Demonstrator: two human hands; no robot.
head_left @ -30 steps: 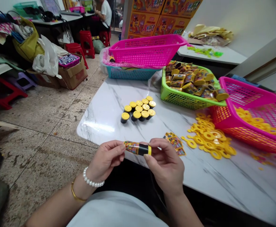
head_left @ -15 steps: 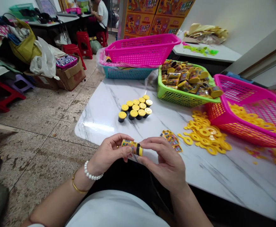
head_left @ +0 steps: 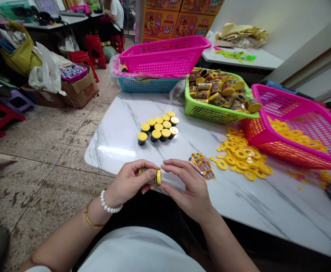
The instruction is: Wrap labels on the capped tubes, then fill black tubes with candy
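In the head view, the small printed container point(head_left: 158, 177) lay between the two hands, above the near edge of the counter point(head_left: 120, 117). The left hand point(head_left: 129, 179) was the one holding it: its thumb pressed across the near side and its fingers curled around behind, so that much of the printed wall was covered. The container's long axis ran roughly sideways, left to right, with its yellow-capped end pointing out of the left grip toward the right hand point(head_left: 189, 189).

The right hand gripped nothing. Its fingers were spread from its thumb in a loose curve, their tips facing that capped end, the forefinger a little above it and the thumb a little below. They were just beside the cap; whether any tip touched it could not be told.

Beyond both hands, a cluster of yellow-lidded tubs point(head_left: 158, 127) stood upright on the counter, apart from the fingers. A small spread of printed labels point(head_left: 201, 165) lay flat just past the right hand's knuckles, nearer to it than to the left, and a heap of yellow rings point(head_left: 241, 154) lay farther right.
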